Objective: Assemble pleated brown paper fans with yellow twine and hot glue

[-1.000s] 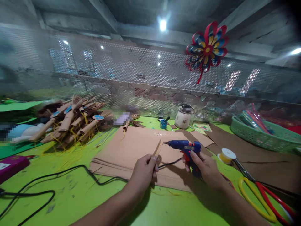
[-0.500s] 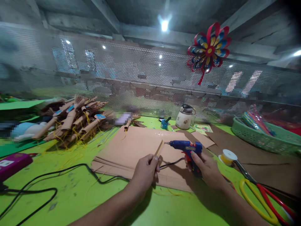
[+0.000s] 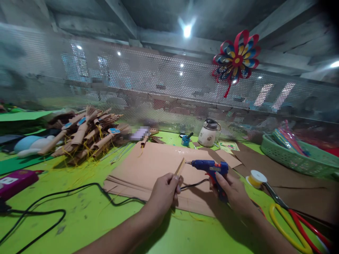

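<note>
My left hand (image 3: 166,187) is closed around the lower end of a thin brown paper strip (image 3: 180,166), which sticks up from the fingers at a slant. In my right hand (image 3: 235,192) is a blue hot glue gun (image 3: 209,165), held by its handle with the nozzle pointing left. The nozzle tip is very near the strip's upper edge; whether they touch I cannot tell. Both hands are above a stack of brown paper sheets (image 3: 156,158) on the green table (image 3: 87,229). The gun's black cord (image 3: 119,204) runs left across the table.
Rolled paper pieces (image 3: 87,137) with yellow string are heaped at the left, behind a purple box (image 3: 19,183). A jug (image 3: 208,134) and a blue pot (image 3: 185,141) stand at the back. Right lie a thread spool (image 3: 255,179), scissors (image 3: 291,218) and a green basket (image 3: 299,158).
Both hands keep almost the same pose with strip and glue gun. The glue gun sits slightly lower in the picture, and the whole view has shifted a little.
</note>
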Available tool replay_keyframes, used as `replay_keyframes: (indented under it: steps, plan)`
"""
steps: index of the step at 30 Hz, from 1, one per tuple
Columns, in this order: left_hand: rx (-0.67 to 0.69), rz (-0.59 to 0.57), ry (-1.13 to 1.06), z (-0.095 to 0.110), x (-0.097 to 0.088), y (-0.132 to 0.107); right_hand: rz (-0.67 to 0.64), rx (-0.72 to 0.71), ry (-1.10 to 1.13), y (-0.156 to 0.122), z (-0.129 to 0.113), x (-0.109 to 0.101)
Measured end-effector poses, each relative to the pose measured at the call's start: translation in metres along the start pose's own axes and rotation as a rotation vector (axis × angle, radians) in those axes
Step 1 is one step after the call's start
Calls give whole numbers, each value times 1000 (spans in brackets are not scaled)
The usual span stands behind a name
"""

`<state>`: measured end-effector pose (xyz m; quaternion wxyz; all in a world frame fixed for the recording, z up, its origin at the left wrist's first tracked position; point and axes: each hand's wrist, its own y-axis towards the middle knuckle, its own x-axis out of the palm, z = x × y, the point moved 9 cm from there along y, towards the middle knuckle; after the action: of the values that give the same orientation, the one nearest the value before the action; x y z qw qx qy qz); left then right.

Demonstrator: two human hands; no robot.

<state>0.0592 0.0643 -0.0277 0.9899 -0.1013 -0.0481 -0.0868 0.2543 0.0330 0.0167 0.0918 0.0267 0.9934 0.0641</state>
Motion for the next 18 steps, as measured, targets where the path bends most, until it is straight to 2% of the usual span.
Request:
replay_keyframes:
  steps: [7, 18]
  plan:
    - [35, -33, -11, 4, 3, -1, 54, -11, -18, -1, 1, -2]
    - [35, -21, 27, 3, 2, -2, 11, -52, 16, 3, -2, -3]
